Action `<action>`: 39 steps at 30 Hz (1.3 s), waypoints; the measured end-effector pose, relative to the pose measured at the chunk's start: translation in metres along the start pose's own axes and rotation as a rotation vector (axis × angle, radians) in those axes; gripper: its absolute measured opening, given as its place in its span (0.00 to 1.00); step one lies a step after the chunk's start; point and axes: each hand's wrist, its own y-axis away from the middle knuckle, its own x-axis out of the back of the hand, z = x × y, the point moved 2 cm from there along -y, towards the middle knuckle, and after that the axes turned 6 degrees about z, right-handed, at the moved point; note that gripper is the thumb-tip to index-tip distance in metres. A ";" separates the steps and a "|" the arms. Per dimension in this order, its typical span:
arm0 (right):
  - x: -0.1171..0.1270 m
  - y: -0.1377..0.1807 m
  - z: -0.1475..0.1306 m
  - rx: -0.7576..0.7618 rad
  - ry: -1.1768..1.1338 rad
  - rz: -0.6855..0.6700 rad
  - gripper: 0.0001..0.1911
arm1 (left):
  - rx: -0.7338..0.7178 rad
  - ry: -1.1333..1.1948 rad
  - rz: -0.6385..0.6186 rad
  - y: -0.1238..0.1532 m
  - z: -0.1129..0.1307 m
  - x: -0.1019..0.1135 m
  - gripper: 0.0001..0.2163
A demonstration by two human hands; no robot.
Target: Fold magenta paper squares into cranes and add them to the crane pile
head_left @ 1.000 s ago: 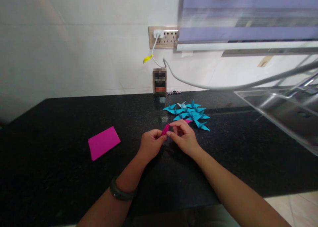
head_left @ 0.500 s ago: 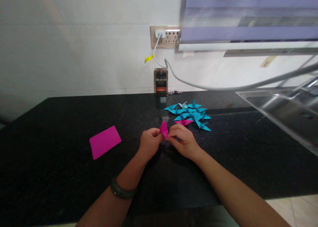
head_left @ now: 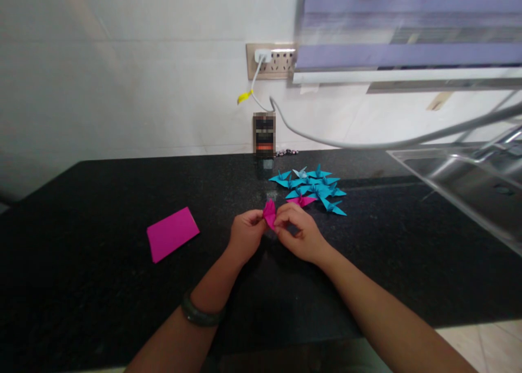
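Between my two hands is a small folded piece of pink origami paper, held just above the dark counter. My left hand pinches its left side between thumb and fingers. On the other side, my right hand grips the lower right edge with closed fingertips, which hide part of the folds. Just beyond my right hand lies a finished pink paper crane. Behind it, several blue paper cranes sit in a cluster, with one paler crane among them.
A stack of pink paper lies to the left on the black counter. At the right is a metal sink. A pixelated upright object and a beaded string are by the wall, below a white cable.
The fingertips of my right hand have shifted slightly on the pink paper's lower right edge, and the paper has tilted a little. Everything else looks the same.
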 end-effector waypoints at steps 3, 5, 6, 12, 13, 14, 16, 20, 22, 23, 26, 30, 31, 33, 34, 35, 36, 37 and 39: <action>-0.003 0.001 0.005 -0.145 -0.045 0.060 0.06 | -0.068 -0.103 0.005 0.001 0.003 0.000 0.04; -0.007 0.002 0.013 -0.295 -0.092 0.123 0.08 | -0.083 -0.149 -0.004 0.002 0.004 0.000 0.05; -0.009 0.003 0.018 -0.412 -0.142 0.142 0.08 | -0.084 -0.173 -0.009 0.002 0.004 -0.001 0.05; -0.017 0.004 0.022 -0.722 -0.430 0.060 0.14 | -0.095 -0.246 -0.050 0.003 0.002 -0.001 0.09; -0.017 0.004 0.022 -0.724 -0.424 0.041 0.14 | -0.097 -0.252 -0.060 0.003 0.001 -0.001 0.09; -0.017 0.003 0.021 -0.721 -0.414 0.031 0.14 | -0.093 -0.254 -0.072 0.003 0.000 -0.002 0.09; -0.015 0.004 0.022 -0.712 -0.371 0.037 0.13 | -0.062 -0.213 -0.103 0.002 -0.003 -0.003 0.09; -0.012 0.004 0.026 -0.669 -0.223 0.109 0.11 | 0.066 -0.030 -0.175 0.002 -0.006 -0.006 0.09; -0.010 0.004 0.026 -0.630 -0.169 0.151 0.12 | 0.123 0.031 -0.203 0.002 -0.006 -0.007 0.10; -0.009 0.004 0.024 -0.611 -0.149 0.171 0.12 | 0.144 0.051 -0.208 0.003 -0.006 -0.008 0.11; -0.009 0.005 0.020 -0.583 -0.117 0.195 0.12 | 0.133 0.072 -0.157 0.003 -0.005 -0.007 0.13; -0.011 0.007 0.020 -0.629 -0.167 0.127 0.15 | 0.090 0.069 -0.082 0.002 -0.005 -0.005 0.11; -0.012 0.007 0.020 -0.637 -0.193 0.106 0.16 | 0.095 0.069 -0.066 0.002 -0.005 -0.004 0.11; -0.013 0.006 0.021 -0.642 -0.244 0.075 0.18 | 0.096 0.055 -0.026 0.001 -0.005 -0.003 0.09; -0.013 0.006 0.022 -0.642 -0.266 0.068 0.18 | 0.090 0.043 -0.008 0.001 -0.004 -0.002 0.09; -0.014 0.006 0.022 -0.643 -0.283 0.067 0.18 | 0.084 0.031 0.006 0.001 -0.003 -0.002 0.08; -0.014 0.005 0.022 -0.645 -0.294 0.067 0.17 | 0.079 0.023 0.014 0.002 -0.002 -0.002 0.08; -0.014 0.005 0.022 -0.648 -0.299 0.066 0.17 | 0.076 0.021 0.016 0.002 -0.001 -0.002 0.08; -0.013 0.004 0.022 -0.650 -0.293 0.078 0.16 | 0.084 0.048 0.011 0.003 0.001 -0.002 0.08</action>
